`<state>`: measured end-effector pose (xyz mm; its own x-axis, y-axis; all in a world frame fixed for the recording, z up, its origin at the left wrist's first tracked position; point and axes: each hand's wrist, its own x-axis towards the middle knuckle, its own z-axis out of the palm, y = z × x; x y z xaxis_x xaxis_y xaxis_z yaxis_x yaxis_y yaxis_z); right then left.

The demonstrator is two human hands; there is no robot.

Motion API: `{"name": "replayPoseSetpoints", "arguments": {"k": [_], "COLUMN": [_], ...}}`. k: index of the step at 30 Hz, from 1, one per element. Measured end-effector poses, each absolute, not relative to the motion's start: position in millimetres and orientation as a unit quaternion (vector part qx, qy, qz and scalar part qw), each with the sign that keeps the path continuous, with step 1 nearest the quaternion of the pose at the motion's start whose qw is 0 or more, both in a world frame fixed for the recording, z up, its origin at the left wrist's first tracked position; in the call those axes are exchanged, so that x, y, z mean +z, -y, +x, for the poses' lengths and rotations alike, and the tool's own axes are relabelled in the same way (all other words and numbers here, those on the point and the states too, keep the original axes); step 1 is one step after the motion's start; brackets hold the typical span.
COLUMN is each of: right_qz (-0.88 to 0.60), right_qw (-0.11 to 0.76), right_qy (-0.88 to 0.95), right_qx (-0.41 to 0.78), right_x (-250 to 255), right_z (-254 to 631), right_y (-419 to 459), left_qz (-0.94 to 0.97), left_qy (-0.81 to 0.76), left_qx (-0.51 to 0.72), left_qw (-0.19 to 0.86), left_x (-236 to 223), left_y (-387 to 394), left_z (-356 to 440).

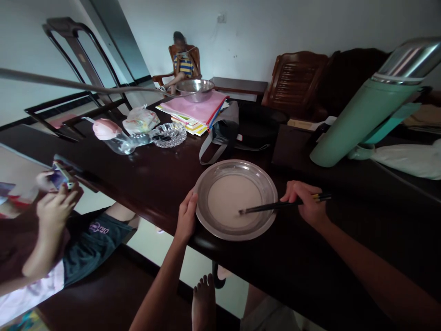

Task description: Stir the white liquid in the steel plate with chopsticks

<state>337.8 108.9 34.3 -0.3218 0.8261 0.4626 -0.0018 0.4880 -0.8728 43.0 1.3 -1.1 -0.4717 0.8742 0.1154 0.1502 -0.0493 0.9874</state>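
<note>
A shallow metal dish [267, 184] holding pale white liquid sits near the front edge of a dark wooden table [155, 184]. My left hand [186, 217] grips the dish's left rim, fingers closed on it. My right hand [305, 202] is closed around a pair of dark chopsticks [275, 207], whose tips dip into the liquid near the dish's middle.
A green thermos [365, 110] stands at the right. A glass ashtray [168, 134], a pink-capped bottle [113, 135], a plastic bag [139, 120], stacked books [196, 112] with a steel bowl [195, 88] and a grey bag [223, 128] lie behind. A seated person at left holds a phone [61, 177].
</note>
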Motion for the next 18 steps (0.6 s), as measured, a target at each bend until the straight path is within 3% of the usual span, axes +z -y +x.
{"name": "replayPoseSetpoints", "arguments": {"k": [2, 4, 9, 14, 18], "right_qz": [-0.282, -0.295, -0.316, -0.259, -0.329], "right_qw": [0.429, 0.414, 0.52, 0.418, 0.516], "right_qy": [0.758, 0.78, 0.708, 0.801, 0.728], "right_qx": [0.404, 0.367, 0.358, 0.343, 0.308], "right_x": [35.1, 36.6, 35.5, 32.1, 32.4], "right_z": [336.3, 335.8, 339.8, 337.1, 339.3], "right_y": [-107.0, -106.3, -106.3, -105.0, -106.0], "left_qz": [0.409, 0.407, 0.415, 0.412, 0.414], "left_qy": [-0.62, -0.623, -0.617, -0.617, -0.62], "left_qx": [0.595, 0.596, 0.596, 0.6, 0.594], "left_qw": [0.306, 0.302, 0.305, 0.3, 0.301], "left_x": [-0.2, 0.0, -1.3, -2.0, -2.6], "left_y": [-1.3, -1.3, -1.5, -1.4, -1.0], "left_z": [43.5, 43.8, 42.9, 42.4, 42.2]}}
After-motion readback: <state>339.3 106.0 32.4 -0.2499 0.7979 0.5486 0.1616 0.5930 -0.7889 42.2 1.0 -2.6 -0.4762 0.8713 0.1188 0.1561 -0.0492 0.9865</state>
